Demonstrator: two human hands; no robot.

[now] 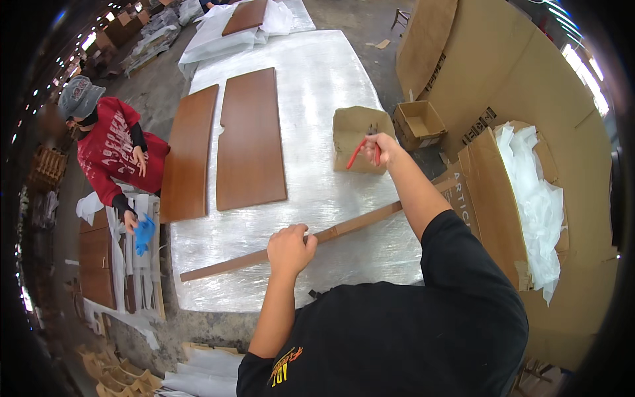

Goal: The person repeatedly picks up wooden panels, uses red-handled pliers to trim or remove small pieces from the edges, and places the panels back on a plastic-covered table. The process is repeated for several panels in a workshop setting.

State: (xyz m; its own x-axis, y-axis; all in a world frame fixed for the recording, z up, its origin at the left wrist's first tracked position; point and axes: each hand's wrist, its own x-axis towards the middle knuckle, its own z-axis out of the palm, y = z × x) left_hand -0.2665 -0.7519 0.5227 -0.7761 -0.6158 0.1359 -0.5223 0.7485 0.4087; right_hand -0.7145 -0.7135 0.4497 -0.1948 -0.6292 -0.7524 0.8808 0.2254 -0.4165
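Observation:
A long narrow brown wooden strip lies across the plastic-wrapped table in front of me. My left hand is closed over the strip near its middle. Farther out to the right, my right hand grips red-handled pliers above a small open cardboard box on the table. Two flat brown wooden panels lie side by side on the table's left half.
A person in a red top and grey cap stands at the table's left edge with a blue cloth. Large cardboard boxes with white foam stand at right. Another small open box sits beyond. Stacked panels lie at left.

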